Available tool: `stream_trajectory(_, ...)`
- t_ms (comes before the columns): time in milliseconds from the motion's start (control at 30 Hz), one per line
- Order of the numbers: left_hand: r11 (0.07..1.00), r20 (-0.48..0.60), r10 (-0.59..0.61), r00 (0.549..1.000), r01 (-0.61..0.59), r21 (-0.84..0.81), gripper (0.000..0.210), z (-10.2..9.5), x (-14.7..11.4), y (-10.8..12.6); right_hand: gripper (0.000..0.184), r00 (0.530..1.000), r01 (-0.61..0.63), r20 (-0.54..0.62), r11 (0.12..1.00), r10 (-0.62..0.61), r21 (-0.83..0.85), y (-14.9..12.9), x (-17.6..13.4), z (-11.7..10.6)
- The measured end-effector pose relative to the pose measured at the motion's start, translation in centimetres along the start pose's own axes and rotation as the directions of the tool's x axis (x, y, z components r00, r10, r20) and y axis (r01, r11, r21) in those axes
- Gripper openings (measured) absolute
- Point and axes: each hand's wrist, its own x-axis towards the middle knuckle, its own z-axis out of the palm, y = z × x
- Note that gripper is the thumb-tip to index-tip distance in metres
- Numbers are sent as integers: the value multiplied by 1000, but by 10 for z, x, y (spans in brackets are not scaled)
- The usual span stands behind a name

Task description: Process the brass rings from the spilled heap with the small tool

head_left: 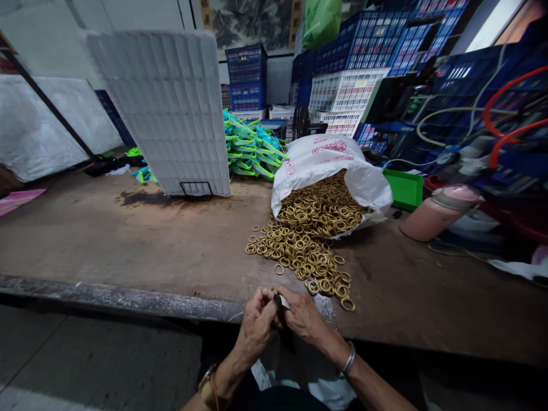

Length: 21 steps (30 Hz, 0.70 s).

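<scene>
Both of my hands meet just past the table's front edge, close to the spilled rings. My left hand [257, 322] is closed in a pinch; a bit of gold at its fingertips looks like a ring [275, 290], mostly hidden by the fingers. My right hand [305, 315] grips a small knife [283, 302] with a short pale blade, its handle hidden in the fist. Beyond my hands lies a loose heap of gold-coloured rings [299, 248], spilling from the mouth of a white woven sack [319, 151] that rests on its side.
A white ridged panel [171, 114] stands on a black wire stand [196, 188] upon the wooden table [85, 240]. Behind it are green and teal pieces [254, 145]. To the right are a pink bottle [440, 211] and green tray [405, 188]. Stacked crates [342, 91] fill the back.
</scene>
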Motion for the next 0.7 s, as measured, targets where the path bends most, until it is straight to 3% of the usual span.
stream_trajectory(167, 1000, -17, 30, 999, -30, 0, 29, 0, 0, 0, 13, 997, -8, 78, 1000, 8, -3, -3, 1, -3)
stream_trajectory(333, 999, -54, -15, 998, 13, -32, 29, -4, -7, 5, 20, 994, -78, 55, 973, 92, -219, -9, 10, -2)
stream_trajectory(500, 977, 64, -39, 997, 52, -207, 27, -1, -18, 13, 31, 969, -243, -48, 901, 242, -360, -4, 31, -3)
stream_trajectory(633, 903, -15, -124, 992, 107, -417, 31, -2, -12, -7, 24, 960, -278, -132, 884, 246, -375, 13, 39, 1)
stream_trajectory(700, 891, 15, -149, 989, 141, -431, 36, -8, -3, -23, 16, 953, -302, -115, 874, 279, -382, 29, 41, 6)
